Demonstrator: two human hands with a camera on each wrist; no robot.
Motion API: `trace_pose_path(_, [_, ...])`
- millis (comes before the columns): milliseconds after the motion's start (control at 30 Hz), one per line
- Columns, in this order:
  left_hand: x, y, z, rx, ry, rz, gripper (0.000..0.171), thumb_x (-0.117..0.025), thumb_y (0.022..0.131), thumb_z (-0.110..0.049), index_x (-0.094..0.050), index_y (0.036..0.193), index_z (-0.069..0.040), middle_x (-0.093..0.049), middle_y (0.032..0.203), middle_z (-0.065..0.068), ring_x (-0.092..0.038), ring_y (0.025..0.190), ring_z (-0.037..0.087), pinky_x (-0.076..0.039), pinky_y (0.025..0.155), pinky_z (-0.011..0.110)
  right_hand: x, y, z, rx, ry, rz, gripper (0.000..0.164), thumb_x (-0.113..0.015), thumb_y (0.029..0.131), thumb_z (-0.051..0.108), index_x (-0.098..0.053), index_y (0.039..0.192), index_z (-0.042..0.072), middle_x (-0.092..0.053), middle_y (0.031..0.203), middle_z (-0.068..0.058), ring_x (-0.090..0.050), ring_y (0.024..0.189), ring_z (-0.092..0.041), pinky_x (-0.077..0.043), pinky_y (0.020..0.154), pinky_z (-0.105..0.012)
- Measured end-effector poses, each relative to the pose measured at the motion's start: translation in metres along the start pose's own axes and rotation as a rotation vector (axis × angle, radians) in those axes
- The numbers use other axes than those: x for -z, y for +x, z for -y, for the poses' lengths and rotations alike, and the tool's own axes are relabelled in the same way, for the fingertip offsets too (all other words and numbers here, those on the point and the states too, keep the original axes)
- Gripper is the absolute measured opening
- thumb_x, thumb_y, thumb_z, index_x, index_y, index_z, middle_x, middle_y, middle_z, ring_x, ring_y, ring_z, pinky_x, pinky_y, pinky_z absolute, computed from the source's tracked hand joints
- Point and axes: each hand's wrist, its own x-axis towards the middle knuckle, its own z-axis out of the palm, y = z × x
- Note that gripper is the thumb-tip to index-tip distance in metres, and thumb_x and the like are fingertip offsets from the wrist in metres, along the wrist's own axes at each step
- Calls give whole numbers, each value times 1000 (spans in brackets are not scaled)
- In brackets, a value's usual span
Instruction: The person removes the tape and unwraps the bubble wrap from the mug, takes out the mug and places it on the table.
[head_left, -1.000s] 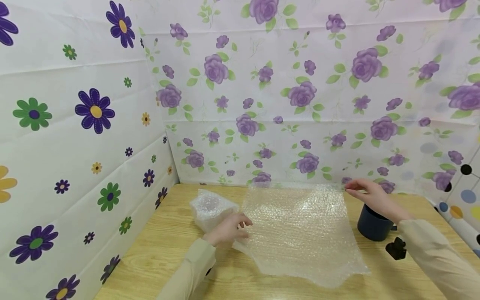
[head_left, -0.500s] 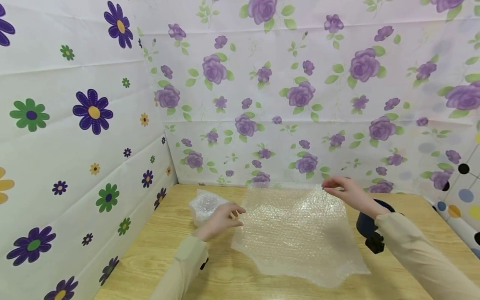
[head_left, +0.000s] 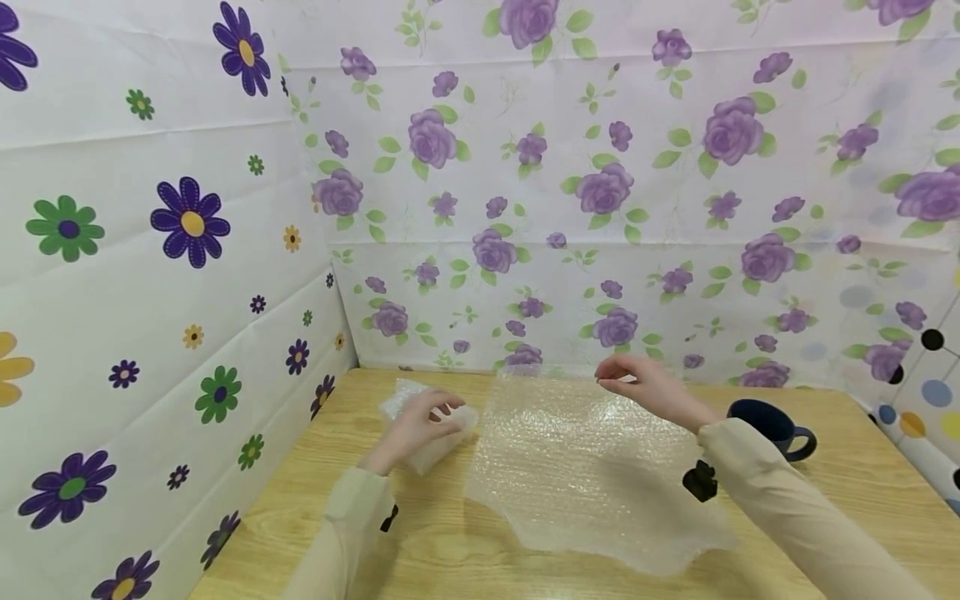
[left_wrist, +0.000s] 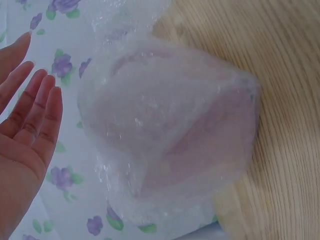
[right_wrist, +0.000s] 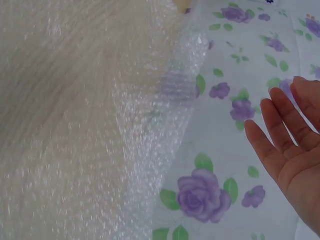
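Observation:
A sheet of clear bubble wrap (head_left: 570,467) lies spread over the middle of the table. To its left is a bundle wrapped in bubble wrap (left_wrist: 165,125); what is inside cannot be made out. My left hand (head_left: 415,427) hovers by this bundle, hiding part of it in the head view, and its fingers look relaxed in the left wrist view. Over the far part of the sheet hangs my right hand (head_left: 651,392), with nothing between its loosely bent fingers. A dark blue mug (head_left: 761,421) stands right of the sheet, partly hidden behind my right forearm.
The wooden table (head_left: 292,508) meets a white cloth wall (head_left: 555,292) with purple roses at the back. Another flowered cloth (head_left: 150,317) borders it on the left. A dotted cloth (head_left: 926,400) hangs on the right.
My right hand has moved left from the sheet's far right corner to above its far middle. My left hand has drawn left from the sheet's edge to over the wrapped bundle.

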Motion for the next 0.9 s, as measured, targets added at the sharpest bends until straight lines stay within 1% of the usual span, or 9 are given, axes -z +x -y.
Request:
trace_pose_path(100, [7,-3,4,1,14,-42,30,-72,76,-3,-63,104,1,-58,98,13,-55,81,25,-49,65,27,-9,5,2,15,7,9,16,-56,91,17,-59,104,9,-58,101,-5,-54,93,-21,-46,78,-39])
trace_pose_path(167, [12,-6,7,15,14,-55,30,-72,76,-4,-63,104,1,-58,98,13,-56,82,25,-49,65,27,-15,9,2,23,27,15,14,-57,91,16,-59,103,9,-58,100,-4,-55,92,-20,-47,78,-37])
trace_pose_path(200, [14,-7,9,22,6,-58,30,-72,76,-4,-63,105,2,-58,98,13,-55,82,26,-49,66,28,-17,10,7,23,42,20,14,-56,91,13,-59,103,8,-58,100,-7,-55,93,-22,-47,78,-37])
trace_pose_path(300, [21,-12,12,73,-31,-70,30,-71,78,-4,-62,106,2,-57,99,14,-55,85,28,-49,68,32,-26,13,15,35,74,28,13,-56,90,6,-58,102,3,-58,100,-12,-55,92,-26,-47,78,-39])
trace_pose_path(400, [28,-17,16,114,-58,-97,29,-69,78,-1,-62,106,3,-56,100,16,-54,86,29,-48,70,36,-35,15,18,38,79,30,13,-56,90,5,-58,102,2,-57,100,-14,-54,92,-28,-46,78,-41])
trace_pose_path(467, [33,-20,18,130,-58,-120,29,-69,77,1,-62,105,3,-57,101,16,-54,87,29,-48,70,38,-42,19,9,48,69,28,13,-57,90,9,-59,102,5,-58,99,-10,-55,91,-25,-46,78,-41])
trace_pose_path(600, [39,-25,24,131,-58,-170,28,-70,76,4,-61,103,4,-57,99,18,-53,86,30,-48,70,40,-51,21,7,69,49,24,12,-58,89,12,-60,101,8,-59,97,-5,-55,89,-20,-46,77,-40])
trace_pose_path(767, [44,-32,33,164,-45,-237,30,-70,76,3,-61,104,6,-55,100,20,-52,87,32,-49,70,40,-63,26,11,54,66,34,12,-58,89,12,-60,101,9,-59,98,-6,-55,89,-19,-46,76,-39])
trace_pose_path(900, [47,-37,39,200,-30,-285,32,-71,76,1,-60,106,6,-54,102,19,-51,89,33,-49,71,42,-72,30,13,50,110,32,12,-59,89,10,-60,100,7,-60,97,-8,-56,89,-20,-46,76,-39])
